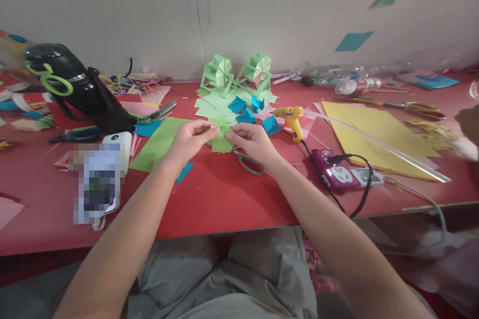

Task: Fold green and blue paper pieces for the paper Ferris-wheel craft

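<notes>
Both of my hands meet over the red table [224,199] on a small folded light green paper piece [221,140]. My left hand [190,138] pinches its left edge with fingers closed. My right hand [252,140] pinches its right edge, also closed. Grey-handled scissors [250,163] lie on the table just under my right hand. Behind the hands sit several blue folded paper pieces [245,109] on a pile of light green sheets [211,105], and two light green paper wheel models [237,74] stand by the wall.
A yellow glue gun [292,118] and a purple power strip [339,174] with black cable lie right of my hands. Yellow paper [370,134] with a long clear ruler [389,149] lies further right. A black bag [80,89], a green sheet [157,145] and a phone [101,179] are on the left.
</notes>
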The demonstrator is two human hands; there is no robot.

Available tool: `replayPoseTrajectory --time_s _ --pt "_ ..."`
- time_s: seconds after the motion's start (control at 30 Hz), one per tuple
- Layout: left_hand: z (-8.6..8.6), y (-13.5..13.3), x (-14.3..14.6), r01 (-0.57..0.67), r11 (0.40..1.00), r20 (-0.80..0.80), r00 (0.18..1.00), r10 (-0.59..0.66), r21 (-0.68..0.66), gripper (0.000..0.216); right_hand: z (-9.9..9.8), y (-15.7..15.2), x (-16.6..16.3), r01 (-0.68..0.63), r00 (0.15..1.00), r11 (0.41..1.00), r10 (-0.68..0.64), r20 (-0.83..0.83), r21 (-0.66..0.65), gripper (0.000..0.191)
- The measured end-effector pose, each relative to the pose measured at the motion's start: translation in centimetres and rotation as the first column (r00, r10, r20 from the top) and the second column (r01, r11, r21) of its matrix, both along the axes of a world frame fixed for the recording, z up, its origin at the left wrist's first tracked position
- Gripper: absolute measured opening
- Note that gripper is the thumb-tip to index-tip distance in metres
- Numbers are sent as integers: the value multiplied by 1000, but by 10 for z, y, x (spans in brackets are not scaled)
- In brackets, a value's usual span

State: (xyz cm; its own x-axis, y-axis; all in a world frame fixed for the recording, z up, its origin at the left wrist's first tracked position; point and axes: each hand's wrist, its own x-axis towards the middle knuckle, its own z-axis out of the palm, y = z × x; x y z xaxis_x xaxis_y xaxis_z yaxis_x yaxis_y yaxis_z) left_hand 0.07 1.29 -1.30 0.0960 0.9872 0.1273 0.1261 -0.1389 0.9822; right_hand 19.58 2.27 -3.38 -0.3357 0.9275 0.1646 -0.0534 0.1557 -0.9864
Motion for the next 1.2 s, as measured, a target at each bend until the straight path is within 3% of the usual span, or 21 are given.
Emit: replayPoseTrajectory --time_s 0.27,0.47,0.6,0.67,0.8,1.0,1.2 --pt "-1 0 2 32 997 -80 996 -27 69 31 3 -1 1 -19 991 990 1 134 136 42" --pt "-6 1 2 -12 982 -198 979 50 190 33 2 -1 -1 25 976 982 -65 209 188 50" --pt "-7 2 2 -11 981 -167 985 44 191 36 1 -2 -2 42 973 977 -88 215 207 47" --pt "-6 1 2 -4 985 -153 988 30 170 33 1 -3 -1 55 975 966 -107 194 253 40" --pt "-3 -1 3 24 996 -155 988 -10 88 28 2 -4 2 9 975 936 -86 203 351 49" --pt "-3 -1 1 121 993 -101 987 -121 -15 33 1 -1 3 -132 955 836 -35 293 532 28" --pt "3 -4 -2 240 931 69 971 -230 -275 39 1 0 3 -193 949 824 18 315 533 24"
